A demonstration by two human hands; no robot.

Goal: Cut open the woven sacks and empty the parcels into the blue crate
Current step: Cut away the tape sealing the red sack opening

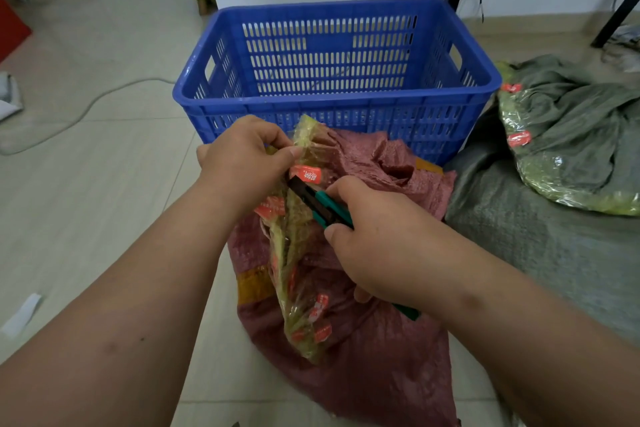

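Pale tile floor (104, 156) all around, with a white wall behind the blue crate (332, 80).

Right hand (377, 239), just in front of the crate, wrapped tight around a teal utility knife (323, 206), black tip aimed up into the taped sack mouth (301, 218). Left hand (242, 163), nearer the crate, pinching the top of that shiny taped bunch between thumb and fingers, probably to pull it tight so the blade can slice cleanly. Red woven sack (363, 340) lying on the floor, its top touching the crate's front wall, likely kept close for easy tipping. Grey-green sack (519, 236) right of the crate, a crumpled one with green tape (571, 149) on top of it.

Nothing showing inside the crate yet. No parcels in sight; all hidden in the sacks. Knife blade hard to make out under the tape. Orange labels too blurry to read. Knife's back end hidden under the right wrist.
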